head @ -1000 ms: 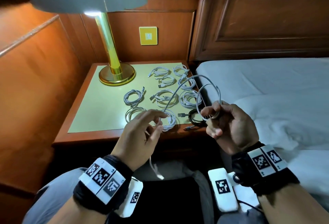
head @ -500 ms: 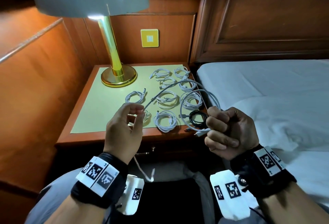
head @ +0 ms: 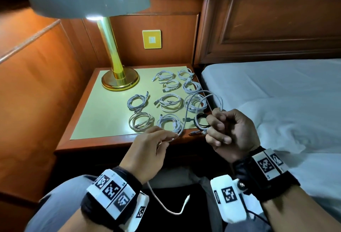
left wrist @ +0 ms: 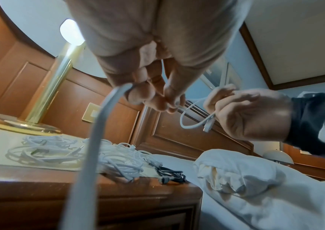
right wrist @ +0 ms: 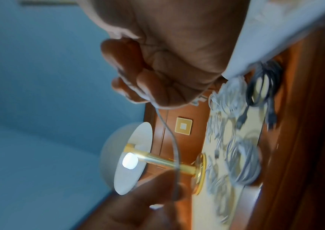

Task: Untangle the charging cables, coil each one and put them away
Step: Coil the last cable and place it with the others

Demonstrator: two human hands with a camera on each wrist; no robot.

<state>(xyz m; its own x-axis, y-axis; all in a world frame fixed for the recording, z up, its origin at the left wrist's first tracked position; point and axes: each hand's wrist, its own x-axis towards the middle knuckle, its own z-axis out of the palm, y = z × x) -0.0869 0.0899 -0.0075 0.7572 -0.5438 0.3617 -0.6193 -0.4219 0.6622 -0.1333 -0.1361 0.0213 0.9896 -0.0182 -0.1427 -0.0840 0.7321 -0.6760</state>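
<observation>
The right wrist view is blurred, so the coils there are hard to tell apart, and the head view cuts off the lamp's top. The right hand [head: 231, 135] is clenched round gathered loops of a thin white charging cable [head: 186, 119]; one plug end pokes out below its fingers, seen from the left wrist camera. That cable arcs up above the wooden bedside surface [head: 77, 146], then drops to the left hand [head: 147, 148], which pinches it between thumb and fingertips. Its loose tail hangs beneath the left wrist to a white plug above the lap. Both hands hover just in front of the surface's near edge. On the pale green mat [head: 103, 113] lie nine coiled white cables [head: 170, 102] in rows and one coiled black cable [head: 201, 123] at the near right corner, beside a brass table lamp [head: 118, 76]. A white-sheeted bed [head: 276, 93] lies to the right.
</observation>
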